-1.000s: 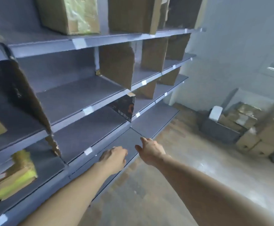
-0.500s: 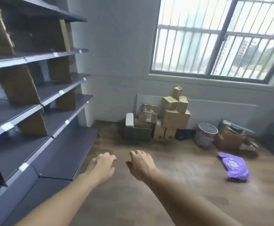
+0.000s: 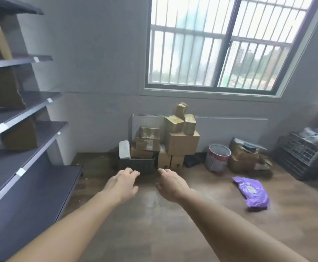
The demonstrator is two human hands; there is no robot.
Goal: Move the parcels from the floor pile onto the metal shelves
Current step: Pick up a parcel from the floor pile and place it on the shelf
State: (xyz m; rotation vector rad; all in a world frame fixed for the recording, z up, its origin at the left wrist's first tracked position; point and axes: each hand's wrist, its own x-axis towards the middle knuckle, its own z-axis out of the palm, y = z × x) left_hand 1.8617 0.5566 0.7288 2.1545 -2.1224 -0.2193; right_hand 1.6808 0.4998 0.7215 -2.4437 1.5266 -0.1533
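Two bare hands reach forward at the frame's centre, the left hand (image 3: 121, 186) and right hand (image 3: 171, 184) both empty with fingers loosely curled. Beyond them, mid-frame against the wall, stands the floor pile of brown cardboard parcels (image 3: 181, 140), roughly nine taped boxes, some glossy. One purple plastic mailer bag (image 3: 252, 191) lies right. The dark grey metal shelves (image 3: 31, 133) fill the left edge, four tiers showing.

Bare forearms, no sleeves; left hand (image 3: 123, 184), right hand (image 3: 170, 184) ungloved.

Wooden floor (image 3: 154, 233): parcel pile (image 3: 165, 140), purple bag (image 3: 252, 191)
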